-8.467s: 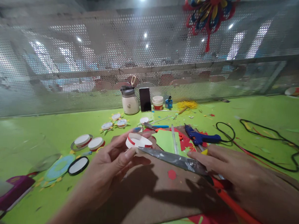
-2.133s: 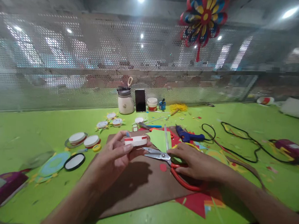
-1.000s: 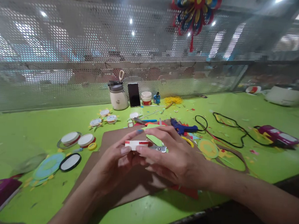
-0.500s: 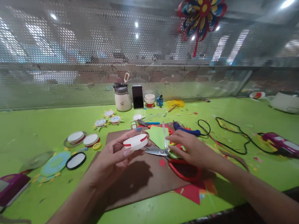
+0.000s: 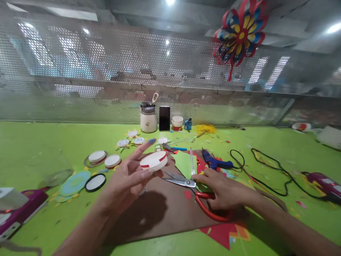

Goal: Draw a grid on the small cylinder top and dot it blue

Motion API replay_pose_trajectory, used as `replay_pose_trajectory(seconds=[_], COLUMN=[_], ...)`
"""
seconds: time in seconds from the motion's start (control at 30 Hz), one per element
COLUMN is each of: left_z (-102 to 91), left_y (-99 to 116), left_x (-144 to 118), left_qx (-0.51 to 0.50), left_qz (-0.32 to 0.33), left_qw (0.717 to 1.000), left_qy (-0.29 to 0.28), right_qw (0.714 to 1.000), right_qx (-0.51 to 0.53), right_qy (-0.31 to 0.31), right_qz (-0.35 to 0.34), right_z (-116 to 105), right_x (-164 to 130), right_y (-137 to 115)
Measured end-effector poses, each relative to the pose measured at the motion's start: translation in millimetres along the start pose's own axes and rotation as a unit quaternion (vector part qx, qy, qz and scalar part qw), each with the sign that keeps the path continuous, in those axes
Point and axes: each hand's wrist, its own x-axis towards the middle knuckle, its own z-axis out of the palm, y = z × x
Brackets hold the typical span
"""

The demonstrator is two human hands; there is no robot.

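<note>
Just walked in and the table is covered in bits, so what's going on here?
A person is doing paper craft at a green table. Their left hand holds up a white round disc with a red band. Their right hand rests on the red-handled scissors, which lie on a brown board. Around them lie similar discs, a blue glue gun and coloured paper scraps.

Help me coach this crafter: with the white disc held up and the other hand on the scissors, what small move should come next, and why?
Probably lift the scissors: the right hand already rests on their red handles, while the left hand holds the red-banded white disc above the brown board.
</note>
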Motion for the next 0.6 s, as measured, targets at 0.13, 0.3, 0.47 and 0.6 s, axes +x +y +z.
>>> replay_pose_trajectory(seconds=[0.13, 0.3, 0.47, 0.6], left_z=[0.2, -5.4, -5.3, -3.7], left_y=[-1.3, -2.9, -4.6, -7.9], left_x=[-0.3, -1.9, 2.3, 5.1], left_qx=[-0.014, -0.014, -0.014, -0.022], left_qz=[0.002, -0.006, -0.025, -0.056], left_qw=[1.000, 1.000, 0.999, 0.998], left_qy=[-0.004, -0.012, -0.014, 0.008], right_qw=[0.999, 0.995, 0.969, 0.905], right_qx=[0.018, 0.056, 0.186, 0.350], right_qy=[0.024, 0.084, 0.164, 0.244], right_qz=[0.022, 0.027, 0.009, -0.006], right_z=[6.5, 8.4, 1.2, -9.5], right_x=[3.0, -2.7, -7.5, -6.5], right_y=[3.8, 0.0, -6.0, -12.5])
